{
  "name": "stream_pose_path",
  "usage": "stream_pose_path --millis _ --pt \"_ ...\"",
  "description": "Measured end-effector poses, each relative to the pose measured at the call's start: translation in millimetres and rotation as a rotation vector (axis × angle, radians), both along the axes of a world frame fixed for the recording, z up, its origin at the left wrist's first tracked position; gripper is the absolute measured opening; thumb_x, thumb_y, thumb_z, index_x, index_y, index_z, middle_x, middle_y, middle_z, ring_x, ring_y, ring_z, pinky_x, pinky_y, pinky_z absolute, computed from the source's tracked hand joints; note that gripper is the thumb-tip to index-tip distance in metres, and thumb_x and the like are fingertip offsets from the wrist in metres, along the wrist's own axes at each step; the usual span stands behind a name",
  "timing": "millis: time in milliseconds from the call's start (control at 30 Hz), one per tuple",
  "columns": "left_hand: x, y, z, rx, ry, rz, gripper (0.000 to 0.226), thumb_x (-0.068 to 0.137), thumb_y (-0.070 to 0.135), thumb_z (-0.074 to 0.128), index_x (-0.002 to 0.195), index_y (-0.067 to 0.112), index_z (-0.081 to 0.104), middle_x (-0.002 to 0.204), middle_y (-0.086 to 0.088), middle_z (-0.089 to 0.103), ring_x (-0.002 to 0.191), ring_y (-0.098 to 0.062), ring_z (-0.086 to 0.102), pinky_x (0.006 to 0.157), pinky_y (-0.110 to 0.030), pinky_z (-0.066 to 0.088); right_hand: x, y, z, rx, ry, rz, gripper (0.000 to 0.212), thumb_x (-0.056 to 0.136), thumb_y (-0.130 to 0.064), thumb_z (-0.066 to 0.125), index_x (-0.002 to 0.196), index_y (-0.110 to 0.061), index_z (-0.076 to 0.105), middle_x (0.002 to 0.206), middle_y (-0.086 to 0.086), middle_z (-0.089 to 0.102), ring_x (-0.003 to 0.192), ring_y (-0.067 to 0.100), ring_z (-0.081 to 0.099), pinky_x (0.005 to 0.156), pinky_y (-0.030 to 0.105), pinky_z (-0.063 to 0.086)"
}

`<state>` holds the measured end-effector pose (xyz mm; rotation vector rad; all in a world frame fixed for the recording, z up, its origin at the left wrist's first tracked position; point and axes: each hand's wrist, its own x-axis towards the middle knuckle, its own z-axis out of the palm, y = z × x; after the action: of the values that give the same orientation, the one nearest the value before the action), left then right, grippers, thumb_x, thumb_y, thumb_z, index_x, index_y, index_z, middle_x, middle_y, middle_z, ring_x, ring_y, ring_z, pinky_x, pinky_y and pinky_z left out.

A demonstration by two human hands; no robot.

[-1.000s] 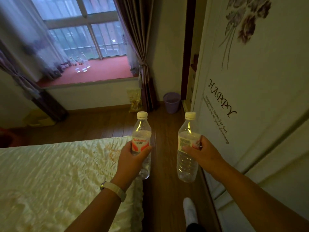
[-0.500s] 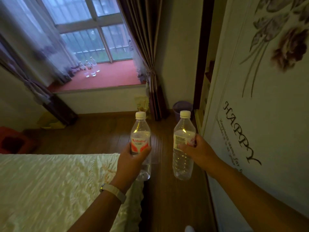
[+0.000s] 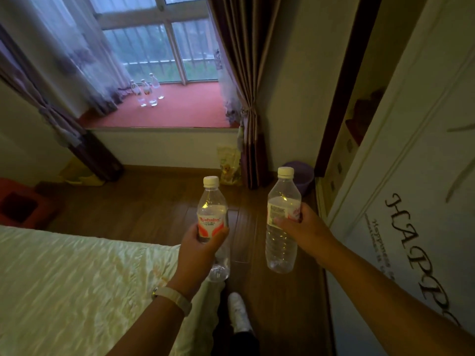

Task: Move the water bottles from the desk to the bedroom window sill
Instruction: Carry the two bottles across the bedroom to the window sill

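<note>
A clear plastic water bottle with a red-and-white label (image 3: 212,222) is held upright in the clenched grip of the left hand (image 3: 198,255). At its 3 o'clock, a second clear white-capped bottle (image 3: 282,222) is grasped by the right hand (image 3: 305,232). Three more clear bottles (image 3: 147,91) stand on the red window sill (image 3: 185,109) at 11 o'clock.

Reads "HAPPY" in dark script on the white wardrobe door (image 3: 411,227) at 3 o'clock, smaller lines beside it illegible. Red-and-white label on the left bottle (image 3: 212,222) blurred, unreadable.
</note>
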<state>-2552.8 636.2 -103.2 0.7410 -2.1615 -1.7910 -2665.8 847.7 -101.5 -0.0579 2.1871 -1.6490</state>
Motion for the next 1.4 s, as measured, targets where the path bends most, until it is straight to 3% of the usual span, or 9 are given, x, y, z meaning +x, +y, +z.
stream_pose_path --millis 233,500,767,867,967,1133,1233,1333,1400 --pt "-110.0 -70.0 -24.3 0.06 -0.006 -0.054 0.024 0.086 0.026 0.072 0.107 0.02 0.062 0.098 -0.002 0.071 0.088 -0.014 0.07 0.065 -0.018 0.054 -102.0 -65.9 -4.5 0.017 0.0 -0.035 0.043 0.083 -0.028 0.077 0.119 -0.023 0.055 0.103 -0.008 0.066 0.093 0.009 0.064 0.068 0.024 0.051" --pt "-223.0 -162.2 -1.2 0.081 0.038 -0.112 0.028 0.086 0.027 0.072 0.111 0.02 0.061 0.102 0.0 0.07 0.084 -0.003 0.07 0.063 -0.015 0.054 -203.3 -150.8 15.1 0.009 0.062 -0.027 0.035 0.085 -0.022 0.075 0.112 -0.025 0.054 0.098 -0.009 0.063 0.088 0.006 0.062 0.062 0.021 0.047" --pt "-296.1 -227.6 4.3 0.089 0.053 -0.029 0.027 0.086 0.029 0.073 0.109 0.024 0.061 0.103 -0.001 0.071 0.093 -0.016 0.07 0.072 -0.027 0.058 -285.4 -215.6 15.1 0.066 0.076 0.097 0.045 0.078 -0.028 0.081 0.116 -0.024 0.057 0.105 -0.004 0.067 0.094 0.011 0.066 0.075 0.03 0.056" --pt "-325.9 -244.8 -3.3 0.091 0.033 0.016 0.029 0.085 0.03 0.073 0.11 0.023 0.061 0.104 -0.003 0.071 0.095 -0.019 0.071 0.08 -0.037 0.06 -323.3 -238.4 6.3 0.072 0.097 0.175 0.041 0.081 -0.024 0.079 0.113 -0.026 0.054 0.103 -0.007 0.065 0.09 0.005 0.062 0.066 0.02 0.049" --pt "-362.2 -260.9 -7.4 0.07 0.022 0.067 0.026 0.085 0.028 0.074 0.108 0.024 0.061 0.103 -0.004 0.072 0.093 -0.019 0.072 0.076 -0.033 0.06 -369.6 -264.4 -1.7 0.066 0.098 0.245 0.039 0.081 -0.026 0.079 0.11 -0.027 0.053 0.101 -0.006 0.065 0.092 0.008 0.063 0.064 0.021 0.048" --pt "-428.2 -288.7 -6.0 -0.021 -0.014 0.203 0.037 0.077 0.042 0.079 0.106 0.028 0.062 0.105 -0.003 0.071 0.093 -0.019 0.072 0.079 -0.04 0.061 -462.7 -306.6 -9.8 0.042 0.039 0.385 0.048 0.079 -0.035 0.079 0.118 -0.029 0.052 0.108 -0.005 0.065 0.099 0.015 0.064 0.084 0.039 0.058" --pt "-467.7 -303.2 8.5 -0.058 -0.026 0.259 0.054 0.067 0.057 0.081 0.108 0.029 0.062 0.108 -0.003 0.07 0.094 -0.019 0.071 0.08 -0.042 0.061 -513.5 -324.4 0.3 0.025 0.048 0.463 0.048 0.08 -0.037 0.078 0.118 -0.029 0.051 0.109 -0.004 0.065 0.096 0.011 0.064 0.079 0.032 0.057" --pt "-499.4 -309.8 19.7 -0.012 0.016 0.337 0.049 0.066 0.048 0.076 0.108 0.028 0.06 0.105 0.0 0.071 0.093 -0.017 0.072 0.079 -0.038 0.06 -561.0 -345.4 9.1 0.022 0.077 0.536 0.042 0.081 -0.036 0.077 0.114 -0.029 0.05 0.105 -0.004 0.065 0.092 0.008 0.064 0.068 0.022 0.054" --pt "-511.6 -311.9 22.3 -0.001 0.013 0.377 0.048 0.065 0.047 0.075 0.107 0.027 0.061 0.103 0.001 0.072 0.092 -0.016 0.072 0.076 -0.033 0.059 -583.0 -363.1 10.6 0.036 0.085 0.558 0.041 0.08 -0.038 0.078 0.11 -0.03 0.051 0.102 -0.004 0.065 0.091 0.011 0.065 0.072 0.03 0.057"
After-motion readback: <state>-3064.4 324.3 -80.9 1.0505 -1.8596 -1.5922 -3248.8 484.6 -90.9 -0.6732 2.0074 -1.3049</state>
